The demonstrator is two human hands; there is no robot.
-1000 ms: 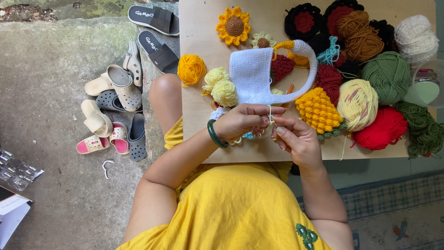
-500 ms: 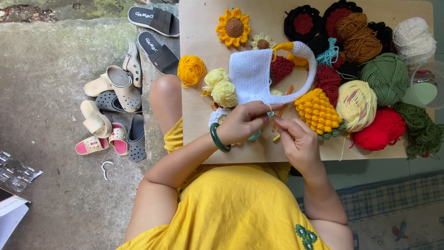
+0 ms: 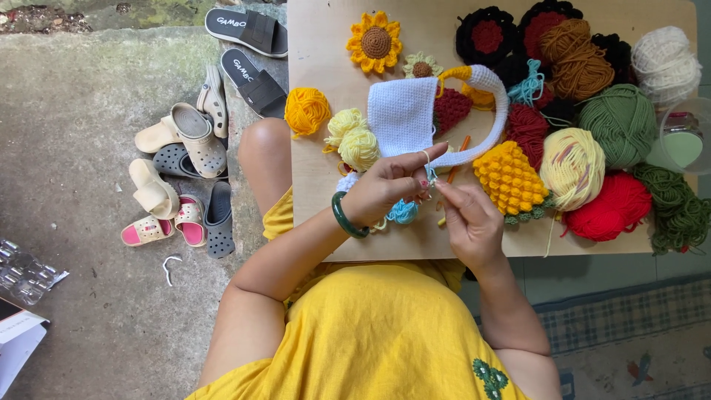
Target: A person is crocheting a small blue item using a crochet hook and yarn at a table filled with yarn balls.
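My left hand (image 3: 385, 189), with a green bangle at the wrist, is closed on a small light-blue crochet piece (image 3: 404, 212). A thin white strand (image 3: 426, 155) loops over its raised forefinger. My right hand (image 3: 470, 222) sits just right of it, fingertips pinched together against the left fingers on something too thin to make out, probably the strand. Both hands hover over the near edge of a wooden board (image 3: 318, 52), just below a white crocheted bag (image 3: 404, 115) with a curved handle.
On the board lie a crocheted sunflower (image 3: 375, 41), yarn balls in orange (image 3: 307, 111), pale yellow (image 3: 357, 141), green (image 3: 618, 122) and red (image 3: 611, 207), a yellow bobble piece (image 3: 509, 178) and an orange stick (image 3: 453, 170). Sandals (image 3: 185, 141) crowd the concrete floor to the left.
Both hands have shifted slightly up the board toward the white bag. The left forefinger has lifted with the strand looped over it.
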